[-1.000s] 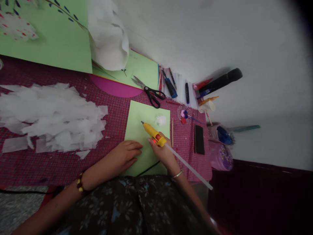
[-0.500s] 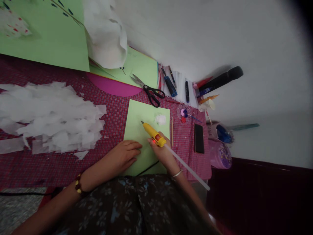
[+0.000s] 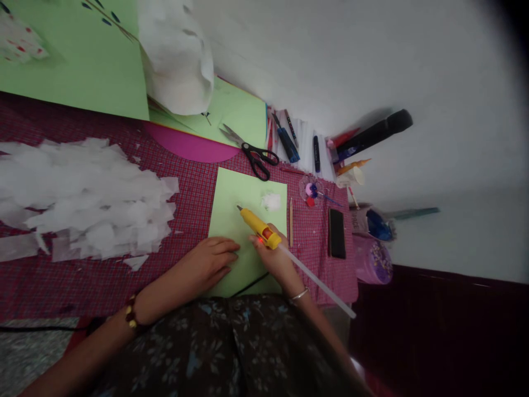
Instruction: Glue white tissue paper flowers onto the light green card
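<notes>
My right hand [image 3: 273, 259] is closed round a yellow glue gun [image 3: 258, 225], its nozzle pointing up and left over a light green sheet of paper [image 3: 231, 184]. A long glue stick [image 3: 316, 280] sticks out of the gun's back end, and a small red light glows on its side. On the paper's left edge my left hand [image 3: 212, 259] lies flat with its fingers stretched out, holding nothing. A small white papery patch [image 3: 271, 201] sits on the sheet's upper right part.
Left lies a big heap of white paper pieces [image 3: 91, 198]. Black-handled scissors [image 3: 254, 154] rest beyond the sheet. A pencil [image 3: 291, 223] and a phone [image 3: 336, 233] lie to the right, near a purple tub [image 3: 367, 262]. Larger green sheets [image 3: 82, 82] stand at upper left.
</notes>
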`<move>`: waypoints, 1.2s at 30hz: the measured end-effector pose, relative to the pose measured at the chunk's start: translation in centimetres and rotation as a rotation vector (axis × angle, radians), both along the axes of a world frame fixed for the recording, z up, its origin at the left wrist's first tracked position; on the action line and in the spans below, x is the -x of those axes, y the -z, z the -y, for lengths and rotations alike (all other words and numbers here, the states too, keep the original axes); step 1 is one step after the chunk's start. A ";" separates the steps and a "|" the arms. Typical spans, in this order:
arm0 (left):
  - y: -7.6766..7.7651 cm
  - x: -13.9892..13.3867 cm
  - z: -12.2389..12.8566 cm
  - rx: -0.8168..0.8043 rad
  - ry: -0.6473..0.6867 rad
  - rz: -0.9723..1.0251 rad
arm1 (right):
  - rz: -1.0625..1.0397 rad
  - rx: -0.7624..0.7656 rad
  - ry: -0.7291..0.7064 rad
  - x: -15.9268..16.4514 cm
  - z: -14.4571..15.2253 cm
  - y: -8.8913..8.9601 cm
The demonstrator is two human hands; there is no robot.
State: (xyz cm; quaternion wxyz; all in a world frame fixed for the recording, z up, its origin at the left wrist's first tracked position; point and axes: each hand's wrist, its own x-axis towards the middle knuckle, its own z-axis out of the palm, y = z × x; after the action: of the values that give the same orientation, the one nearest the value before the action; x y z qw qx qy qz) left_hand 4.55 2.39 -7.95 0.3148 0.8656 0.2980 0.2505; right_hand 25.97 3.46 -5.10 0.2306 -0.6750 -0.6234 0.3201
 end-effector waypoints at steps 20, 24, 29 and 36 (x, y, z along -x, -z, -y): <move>0.3 0.1 0.1 -0.024 -0.010 0.018 | -0.058 -0.026 0.009 -0.2 0.0 -0.4; 0.3 0.1 0.1 -0.010 -0.017 0.010 | -0.090 0.005 -0.028 -0.1 -0.2 -0.5; 0.2 0.0 0.1 0.011 -0.017 0.014 | -0.066 -0.001 -0.006 -0.5 0.0 0.6; 0.2 0.0 0.1 0.012 -0.017 0.035 | -0.143 0.007 -0.030 -0.6 0.0 -0.1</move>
State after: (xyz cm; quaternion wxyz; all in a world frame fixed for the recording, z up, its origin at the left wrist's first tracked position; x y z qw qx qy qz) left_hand 4.52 2.32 -8.11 0.3229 0.8567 0.3015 0.2663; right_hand 26.55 3.51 -4.96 0.2675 -0.6419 -0.6141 0.3732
